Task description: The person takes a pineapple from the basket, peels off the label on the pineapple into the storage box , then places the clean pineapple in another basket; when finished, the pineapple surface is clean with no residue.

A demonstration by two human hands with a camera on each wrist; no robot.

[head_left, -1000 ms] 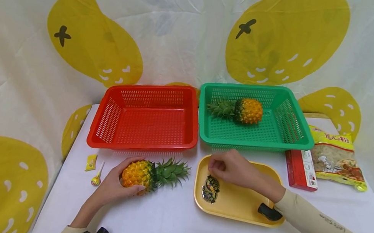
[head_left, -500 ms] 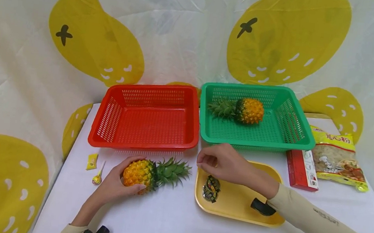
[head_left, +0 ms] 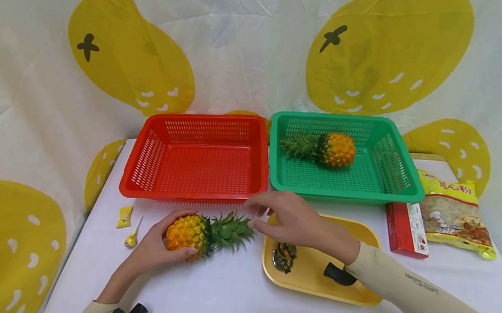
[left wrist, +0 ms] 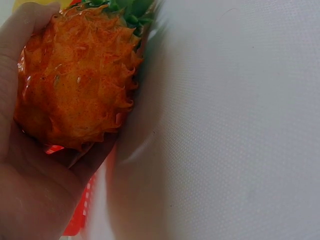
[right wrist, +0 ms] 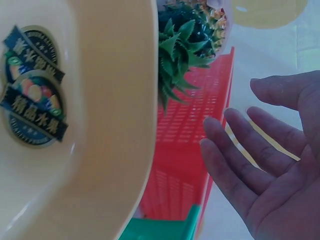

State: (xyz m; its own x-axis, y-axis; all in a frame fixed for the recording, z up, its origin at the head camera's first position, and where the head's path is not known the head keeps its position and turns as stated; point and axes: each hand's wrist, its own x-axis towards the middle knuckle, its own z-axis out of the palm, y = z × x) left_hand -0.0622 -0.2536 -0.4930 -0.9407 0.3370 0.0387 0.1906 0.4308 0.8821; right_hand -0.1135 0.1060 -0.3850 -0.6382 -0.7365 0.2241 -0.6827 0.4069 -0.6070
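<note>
A pineapple point(head_left: 187, 235) with green leaves lies on its side on the white table, its leaves pointing right. My left hand point(head_left: 155, 249) grips its orange body, thumb on the near side and fingers on the far side; the left wrist view shows the palm around the fruit point(left wrist: 75, 80). My right hand point(head_left: 290, 217) hovers by the pineapple's leaf tips, over the left rim of the yellow tray point(head_left: 311, 282). Its fingers are loosely bent and apart, with nothing between them in the right wrist view. Overlapping round fruit labels point(right wrist: 35, 95) lie in the tray.
Behind stand a red basket point(head_left: 203, 169) and a green basket point(head_left: 395, 193) with another pineapple point(head_left: 337, 150) inside. A small yellow packet point(head_left: 124, 217) and a lollipop point(head_left: 132, 240) lie at left. On the right are a red-and-white box point(head_left: 405, 231) and a yellow-topped food bag point(head_left: 453, 213).
My right hand has moved left from above the tray's labels toward the pineapple's leaves, and its fingers have spread from a curled pose. The left hand and pineapple have stayed put.
</note>
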